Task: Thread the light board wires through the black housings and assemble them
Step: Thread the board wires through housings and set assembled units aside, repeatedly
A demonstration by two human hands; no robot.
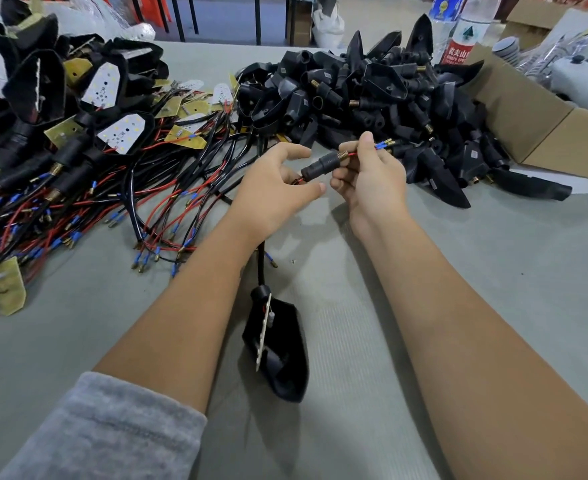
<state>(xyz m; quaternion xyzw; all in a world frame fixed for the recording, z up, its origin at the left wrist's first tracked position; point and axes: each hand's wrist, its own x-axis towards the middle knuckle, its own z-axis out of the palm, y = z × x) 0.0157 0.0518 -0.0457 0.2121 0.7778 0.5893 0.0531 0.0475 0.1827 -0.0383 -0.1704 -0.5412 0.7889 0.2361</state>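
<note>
A black stem piece (pixel 321 165) with a threaded brass end is held in the air between my hands. My right hand (pixel 368 183) pinches the red and black wires (pixel 380 145) coming out of its brass end; their blue-sleeved terminals stick out past my thumb. My left hand (pixel 274 188) holds the wires at the stem's other end, fingers curled. A black housing (pixel 278 351) with a white light board (pixel 264 336) in it lies on the table between my forearms, its cable running up to my left hand.
Assembled housings and loose light boards with red and black wires (pixel 77 161) cover the left of the grey table (pixel 493 271). A heap of empty black housings (pixel 382 95) lies behind my hands. A cardboard box (pixel 535 126) and water bottles (pixel 465 29) stand at the back right.
</note>
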